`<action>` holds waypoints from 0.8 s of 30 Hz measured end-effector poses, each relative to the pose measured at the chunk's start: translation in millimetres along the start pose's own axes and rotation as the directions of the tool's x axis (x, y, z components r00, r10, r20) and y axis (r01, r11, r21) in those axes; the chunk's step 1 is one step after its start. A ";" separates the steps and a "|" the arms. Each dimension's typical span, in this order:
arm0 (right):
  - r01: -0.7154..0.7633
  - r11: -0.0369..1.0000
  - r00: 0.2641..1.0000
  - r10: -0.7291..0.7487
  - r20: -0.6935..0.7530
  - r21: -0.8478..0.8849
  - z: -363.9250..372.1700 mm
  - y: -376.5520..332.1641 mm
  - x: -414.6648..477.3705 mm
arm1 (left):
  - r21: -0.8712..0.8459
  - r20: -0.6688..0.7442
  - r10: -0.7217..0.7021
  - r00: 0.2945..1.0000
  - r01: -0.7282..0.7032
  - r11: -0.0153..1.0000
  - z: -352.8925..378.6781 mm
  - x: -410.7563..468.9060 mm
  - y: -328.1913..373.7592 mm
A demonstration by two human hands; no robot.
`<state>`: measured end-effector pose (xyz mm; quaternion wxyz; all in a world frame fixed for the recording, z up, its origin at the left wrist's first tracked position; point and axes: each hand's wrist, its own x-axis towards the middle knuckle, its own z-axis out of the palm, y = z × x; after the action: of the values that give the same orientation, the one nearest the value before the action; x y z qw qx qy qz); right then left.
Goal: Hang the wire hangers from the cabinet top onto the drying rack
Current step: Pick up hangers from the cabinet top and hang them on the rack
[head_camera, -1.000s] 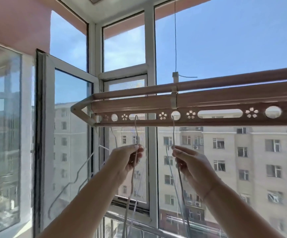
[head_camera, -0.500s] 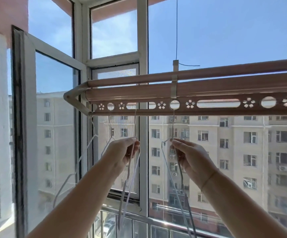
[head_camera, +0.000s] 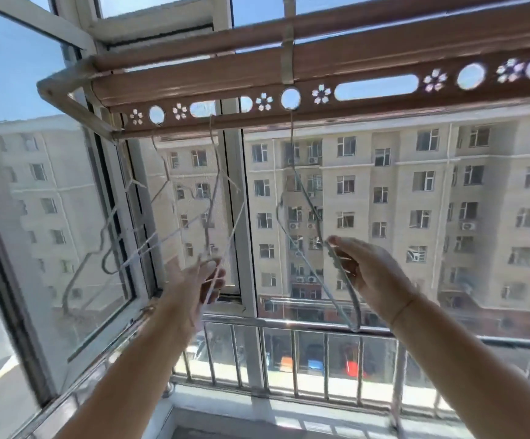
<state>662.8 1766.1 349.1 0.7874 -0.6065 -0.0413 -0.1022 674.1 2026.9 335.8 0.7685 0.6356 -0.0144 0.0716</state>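
Brown metal drying rack (head_camera: 368,63) with flower cutouts spans my view. A white wire hanger (head_camera: 215,150) hangs from its slot and a grey wire hanger (head_camera: 307,201) from a round hole. My left grip (head_camera: 200,280) holds the white one's lower wires; my right grip (head_camera: 368,274) pinches the grey one's shoulder.

Sunlit glazed balcony facing an apartment block

White-framed windows (head_camera: 241,172) fill the wall, and a sash (head_camera: 51,185) at the left stands swung open inward. Beyond a metal railing (head_camera: 289,322) of upright bars rises a beige multi-storey building (head_camera: 415,191) with air-conditioner units on its face, under blue sky (head_camera: 10,68). Bright sun falls on the pale ledge (head_camera: 289,416) beneath the railing, and parked cars (head_camera: 314,364) show far below.
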 end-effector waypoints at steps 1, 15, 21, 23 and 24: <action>-0.020 1.000 1.000 0.020 -0.016 -0.024 -10.9 11.4 -6.6 | 0.007 0.016 -0.036 0.999 0.036 0.999 1.1 -4.3 -17.0; -0.109 0.853 0.940 -0.079 -0.333 -0.510 -194.7 60.2 -144.7 | 0.303 0.630 -0.258 0.733 0.074 0.950 170.1 -78.0 -154.1; -0.151 0.841 0.836 -0.172 -0.521 -0.520 -289.5 37.2 -216.3 | 0.327 0.782 -0.288 0.553 0.030 0.945 273.0 -137.8 -180.5; -0.157 0.860 0.798 -0.179 -0.575 -0.485 -321.6 27.3 -241.9 | 0.322 0.813 -0.284 0.508 0.015 0.947 309.5 -165.0 -189.7; -0.157 0.870 0.778 -0.182 -0.602 -0.467 -339.0 22.7 -255.4 | 0.317 0.829 -0.282 0.483 0.010 0.948 328.3 -179.8 -194.8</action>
<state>398.4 1473.4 190.8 0.5735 -0.7166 0.2469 -0.3108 543.8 1653.6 188.4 0.5660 0.6821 -0.3331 -0.3218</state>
